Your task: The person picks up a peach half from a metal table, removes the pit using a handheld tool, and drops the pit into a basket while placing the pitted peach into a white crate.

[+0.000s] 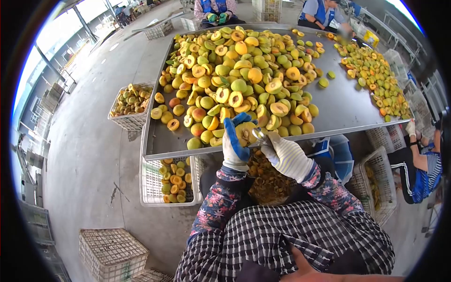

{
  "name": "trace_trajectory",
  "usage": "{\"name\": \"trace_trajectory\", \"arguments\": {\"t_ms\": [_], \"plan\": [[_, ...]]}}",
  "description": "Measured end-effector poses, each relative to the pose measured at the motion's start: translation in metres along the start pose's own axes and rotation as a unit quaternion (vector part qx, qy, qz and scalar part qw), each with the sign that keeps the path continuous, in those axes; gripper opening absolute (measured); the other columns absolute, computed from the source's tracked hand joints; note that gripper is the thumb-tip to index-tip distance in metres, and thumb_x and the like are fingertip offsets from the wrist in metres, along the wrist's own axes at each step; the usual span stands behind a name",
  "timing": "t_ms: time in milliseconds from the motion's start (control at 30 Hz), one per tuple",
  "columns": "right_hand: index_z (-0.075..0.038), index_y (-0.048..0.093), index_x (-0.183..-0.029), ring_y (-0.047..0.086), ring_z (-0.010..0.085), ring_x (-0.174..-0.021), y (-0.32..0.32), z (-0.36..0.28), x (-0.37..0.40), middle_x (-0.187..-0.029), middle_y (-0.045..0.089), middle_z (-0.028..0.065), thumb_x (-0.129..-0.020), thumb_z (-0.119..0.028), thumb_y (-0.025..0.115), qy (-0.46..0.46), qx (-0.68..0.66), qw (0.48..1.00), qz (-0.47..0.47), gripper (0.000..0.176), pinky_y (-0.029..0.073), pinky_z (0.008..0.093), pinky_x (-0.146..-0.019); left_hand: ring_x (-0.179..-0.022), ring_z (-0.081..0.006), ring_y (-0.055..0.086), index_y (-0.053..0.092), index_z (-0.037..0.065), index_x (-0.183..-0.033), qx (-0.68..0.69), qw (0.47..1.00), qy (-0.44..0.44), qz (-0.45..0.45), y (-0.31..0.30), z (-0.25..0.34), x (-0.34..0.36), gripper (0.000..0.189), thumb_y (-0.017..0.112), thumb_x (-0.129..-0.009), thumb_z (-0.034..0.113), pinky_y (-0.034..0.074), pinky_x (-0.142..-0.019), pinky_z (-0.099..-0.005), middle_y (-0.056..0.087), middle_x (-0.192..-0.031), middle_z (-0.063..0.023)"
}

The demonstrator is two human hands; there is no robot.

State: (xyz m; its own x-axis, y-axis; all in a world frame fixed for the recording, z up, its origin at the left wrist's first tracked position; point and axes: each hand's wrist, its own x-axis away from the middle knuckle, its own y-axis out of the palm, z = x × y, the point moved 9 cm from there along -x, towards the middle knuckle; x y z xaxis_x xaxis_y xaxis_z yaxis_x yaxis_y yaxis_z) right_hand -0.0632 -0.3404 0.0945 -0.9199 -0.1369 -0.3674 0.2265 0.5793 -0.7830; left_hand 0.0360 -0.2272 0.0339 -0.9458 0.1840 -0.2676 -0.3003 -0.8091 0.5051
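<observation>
My left hand (236, 145), in a white glove with a blue coated palm, is closed around a halved peach (245, 134) at the table's near edge. Its cut face is turned up. My right hand (290, 156), wearing a striped white knit glove, grips a small metal pitting tool (258, 133), whose shiny end is at the right side of the peach half. The glove hides most of the tool's handle. Just beyond both hands rises a large heap of halved yellow-green peaches (242, 66) on the metal table (338, 110).
Below my hands lies a container of brownish scraps (268, 176). White crates of peach halves stand left (149, 188) and right (383, 174). Another filled crate (131, 117) is beside the table. Co-workers sit around it. A bare hand (303, 268) shows at the bottom.
</observation>
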Motion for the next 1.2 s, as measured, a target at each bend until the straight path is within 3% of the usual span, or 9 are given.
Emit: {"name": "trace_trajectory", "arguments": {"t_ms": [100,167,367,600,667,833,967,1067,1200], "plan": [[-0.003,0.048,-0.111,0.064,0.0394,-0.068,0.002,-0.002,-0.003,-0.078,0.065,0.0185,-0.094,-0.025,0.060,0.000,0.053,0.999,0.014,0.031,0.051,0.0482,-0.058,-0.105,-0.0271,0.064,0.046,-0.007,-0.129,0.060,0.995,-0.076,-0.012,0.017,0.007,0.006,0.048,0.041,-0.106,0.034,0.054,-0.091,-0.0362,0.062,-0.114,-0.0162],[-0.002,0.049,-0.108,0.064,0.0386,-0.067,0.005,-0.006,-0.005,-0.077,0.065,0.0186,-0.093,-0.026,0.060,0.003,0.078,0.997,0.018,0.031,0.051,0.0486,-0.058,-0.102,-0.0273,0.066,0.046,-0.007,-0.129,-0.098,0.994,0.023,-0.038,0.023,0.021,0.007,0.045,0.045,-0.105,0.031,0.055,-0.089,-0.0358,0.063,-0.114,-0.0167],[-0.003,0.048,-0.107,0.064,0.0401,-0.067,0.025,0.004,0.003,-0.076,0.064,0.0179,-0.090,-0.021,0.061,0.010,0.094,0.995,-0.021,0.028,0.051,0.0495,-0.059,-0.096,-0.0199,0.065,0.059,-0.007,-0.121,-0.082,0.996,-0.021,0.016,0.022,0.029,0.014,0.070,0.032,-0.104,0.055,0.052,-0.088,-0.0309,0.067,-0.105,-0.0139],[0.000,0.049,-0.108,0.065,0.0407,-0.071,0.046,0.019,0.014,-0.079,0.065,0.0212,-0.092,-0.024,0.057,0.030,0.141,0.981,-0.127,0.030,0.052,0.0490,-0.062,-0.086,-0.0208,0.068,0.060,-0.008,-0.114,-0.200,0.979,-0.030,-0.017,0.010,0.000,0.014,0.056,0.040,-0.104,0.044,0.054,-0.081,-0.0303,0.070,-0.095,-0.0148],[0.000,0.048,-0.113,0.063,0.0423,-0.073,0.054,0.026,0.020,-0.082,0.064,0.0210,-0.092,-0.024,0.059,0.035,0.083,0.986,-0.137,0.033,0.051,0.0496,-0.064,-0.085,-0.0162,0.063,0.068,-0.007,-0.103,-0.040,0.979,-0.199,0.008,0.002,-0.031,0.014,0.069,0.037,-0.103,0.055,0.050,-0.084,-0.0279,0.070,-0.092,-0.0111],[0.001,0.049,-0.109,0.064,0.0435,-0.076,0.053,0.035,0.017,-0.081,0.064,0.0235,-0.092,-0.022,0.058,0.017,0.013,0.991,-0.131,0.031,0.050,0.0498,-0.068,-0.089,-0.0182,0.064,0.064,-0.006,-0.114,-0.030,0.978,-0.195,-0.069,0.003,-0.035,0.011,0.071,0.035,-0.102,0.058,0.050,-0.087,-0.0296,0.068,-0.094,-0.0106],[0.003,0.050,-0.107,0.063,0.0448,-0.076,0.042,0.028,0.005,-0.079,0.063,0.0254,-0.092,-0.021,0.059,0.014,-0.021,0.997,-0.067,0.030,0.050,0.0506,-0.067,-0.112,-0.0270,0.059,0.046,-0.002,-0.132,0.149,0.979,-0.111,0.087,0.000,-0.035,0.020,0.065,0.030,-0.104,0.054,0.053,-0.094,-0.0412,0.056,-0.122,-0.0147],[0.004,0.048,-0.109,0.063,0.0443,-0.075,0.057,0.030,0.011,-0.077,0.064,0.0247,-0.092,-0.022,0.058,0.041,-0.021,0.996,-0.073,0.033,0.051,0.0510,-0.066,-0.108,-0.0308,0.060,0.050,-0.001,-0.124,0.092,0.992,-0.062,0.063,-0.002,-0.036,0.022,0.060,0.034,-0.103,0.054,0.053,-0.093,-0.0451,0.057,-0.116,-0.0142],[0.005,0.046,-0.110,0.065,0.0430,-0.073,0.058,0.023,0.016,-0.076,0.065,0.0234,-0.092,-0.023,0.058,0.039,0.027,0.992,-0.119,0.034,0.051,0.0511,-0.064,-0.097,-0.0334,0.064,0.053,-0.003,-0.117,0.191,0.956,-0.210,0.068,-0.010,-0.061,0.024,0.059,0.039,-0.103,0.053,0.056,-0.088,-0.0464,0.060,-0.105,-0.0154]]}}
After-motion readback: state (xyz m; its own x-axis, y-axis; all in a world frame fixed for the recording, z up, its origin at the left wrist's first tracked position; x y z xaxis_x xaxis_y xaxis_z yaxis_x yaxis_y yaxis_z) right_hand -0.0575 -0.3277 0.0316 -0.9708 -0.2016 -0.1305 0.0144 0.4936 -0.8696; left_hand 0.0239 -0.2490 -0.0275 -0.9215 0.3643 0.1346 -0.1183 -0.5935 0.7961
